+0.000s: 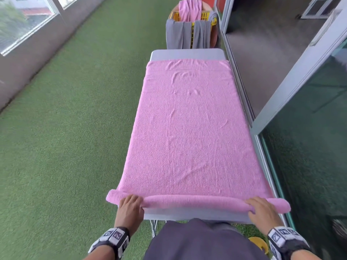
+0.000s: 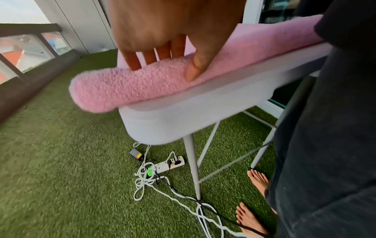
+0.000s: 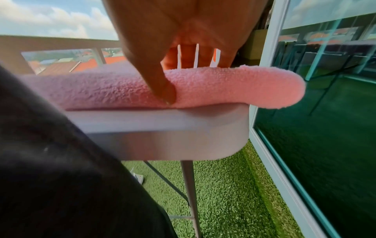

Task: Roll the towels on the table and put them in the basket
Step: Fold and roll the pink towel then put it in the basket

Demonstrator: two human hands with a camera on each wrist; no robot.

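Note:
A pink towel lies flat along the grey table, and its near end is wound into a thin roll at the table's front edge. My left hand grips the roll near its left end, with fingers over the top and thumb on the near side. The left wrist view shows that hand on the roll. My right hand grips the roll near its right end in the same way. In the right wrist view the right hand holds the roll. A yellow basket stands beyond the table's far end.
Grey towels and a pink towel hang over the basket. A glass sliding door runs close along the table's right side. Green turf spreads to the left. A power strip with tangled cables lies under the table beside my bare feet.

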